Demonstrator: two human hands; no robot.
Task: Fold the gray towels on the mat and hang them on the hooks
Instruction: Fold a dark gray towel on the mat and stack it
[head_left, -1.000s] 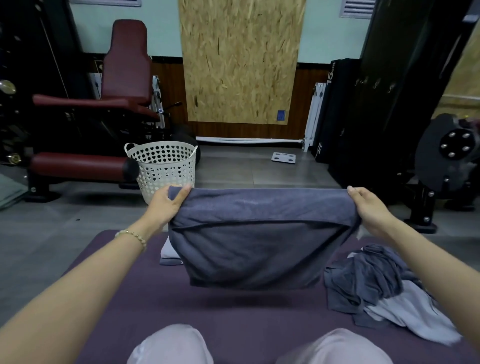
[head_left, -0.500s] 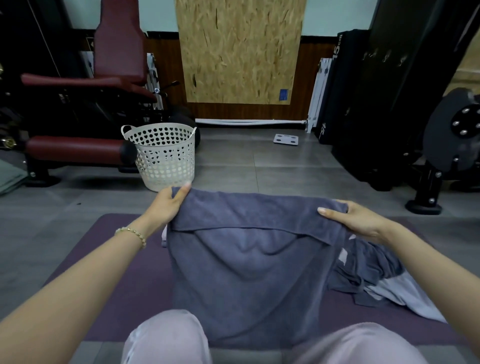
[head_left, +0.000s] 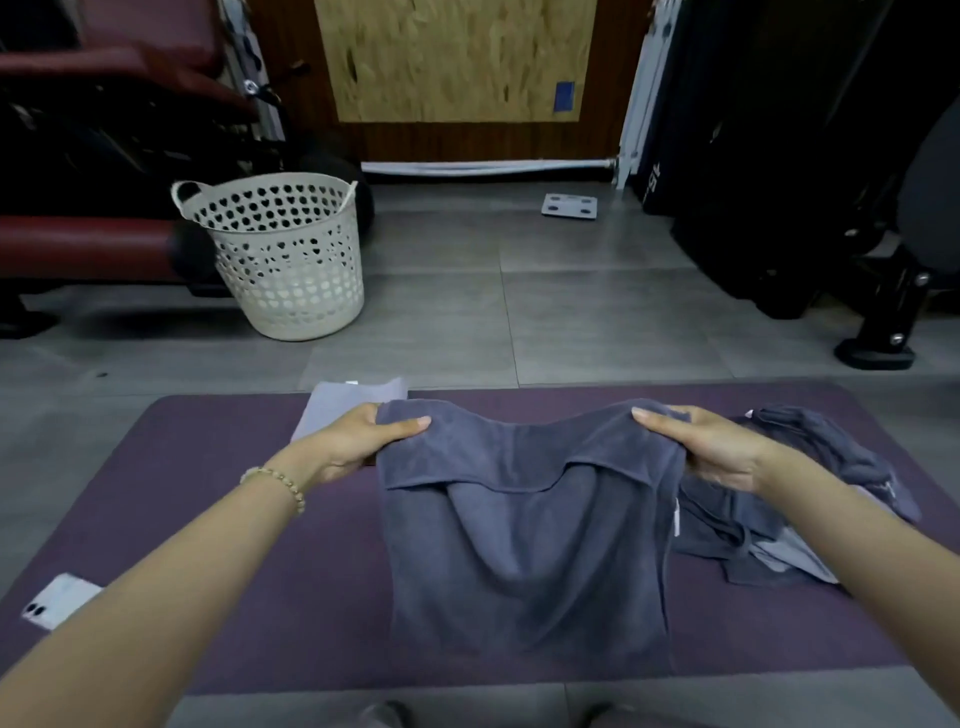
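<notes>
Two hands hold one dark gray towel by its far corners. L hand grips the far-left corner, thumb on top and fingers curled under the cloth. R hand grips the far-right corner the same way, thumb on top. Far edge is lifted a bit and sags in the middle btwn the hands. A doubled-over flap hangs just below it. The rest of the towel lies flat on the purple mat, running toward the person.

Folded light gray towel sits at the mat's far edge, just behind the L hand. Loose pile of gray towels lies on the mat's right side, right beside the held towel and partly behind the R hand. Beaded bracelet on the L wrist. Phone lies back-up near the mat's left edge, partly hidden by the L forearm. White basket stands on the floor beyond the mat, at left, next to a red bench. Bathroom scale lies farther back on the floor.
</notes>
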